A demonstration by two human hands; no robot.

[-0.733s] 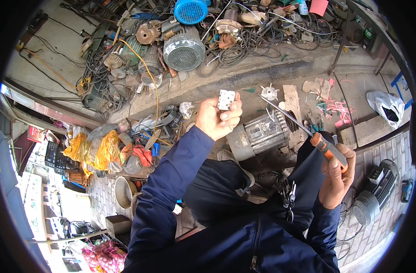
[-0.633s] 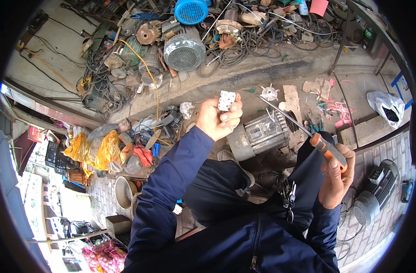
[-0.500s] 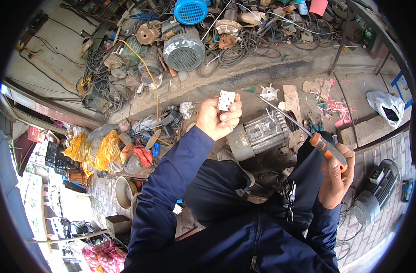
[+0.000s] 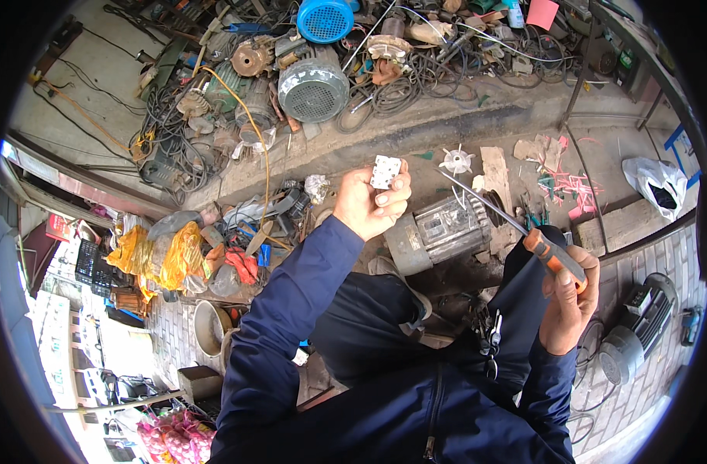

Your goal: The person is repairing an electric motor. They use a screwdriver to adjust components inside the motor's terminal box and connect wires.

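My left hand point(image 4: 373, 201) grips a small white block with holes point(image 4: 386, 172), held up in its fingers. My right hand point(image 4: 566, 305) is wrapped round the orange and black handle of a screwdriver point(image 4: 548, 251), whose long metal shaft points up and left, its tip to the right of the block and apart from it. Behind and below both hands lies a grey electric motor point(image 4: 438, 236) with a dark round part at its right end. A white fan wheel point(image 4: 457, 161) rests on the ground just beyond the motor.
Old motors point(image 4: 311, 89), a blue fan cover point(image 4: 325, 19) and tangled cables line the back ledge. Yellow bags point(image 4: 179, 259) and clutter lie left, beside a metal pot point(image 4: 212, 329). At right are pink scraps point(image 4: 577, 182), a white bag point(image 4: 655, 185) and another motor point(image 4: 632, 340) on paving.
My right hand has shifted very slightly left with the screwdriver. My left hand and the white block are almost where they were.
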